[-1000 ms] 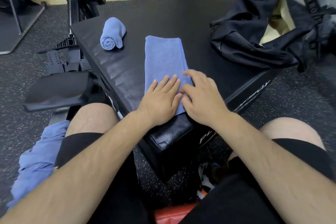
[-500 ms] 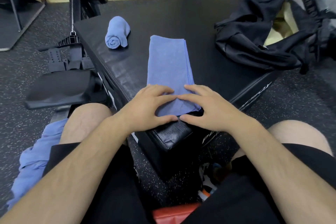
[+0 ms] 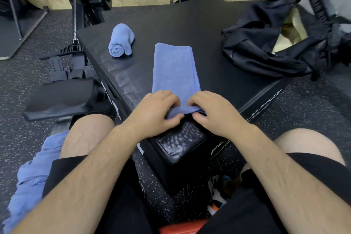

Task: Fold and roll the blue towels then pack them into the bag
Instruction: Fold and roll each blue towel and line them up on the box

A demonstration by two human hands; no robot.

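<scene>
Box (image 3: 171, 21) top is the workspace. Bag (image 3: 256, 43) sits on its right side, gaping, pale lining showing, no towel inside that I can see. Folded towel (image 3: 174, 68) lies mid-box. A second ago both hands pressed it flat; now left hand (image 3: 153, 110) and right hand (image 3: 216, 114) pinch its near end curled over, so I'd say rolling's starting. Finished roll (image 3: 121, 41) waits far left.

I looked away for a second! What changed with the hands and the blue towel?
A second ago the left hand and right hand lay flat on the near end of the folded towel. Now they pinch that end and have curled it up, starting a roll. The rolled towel and the bag stayed put.
</scene>
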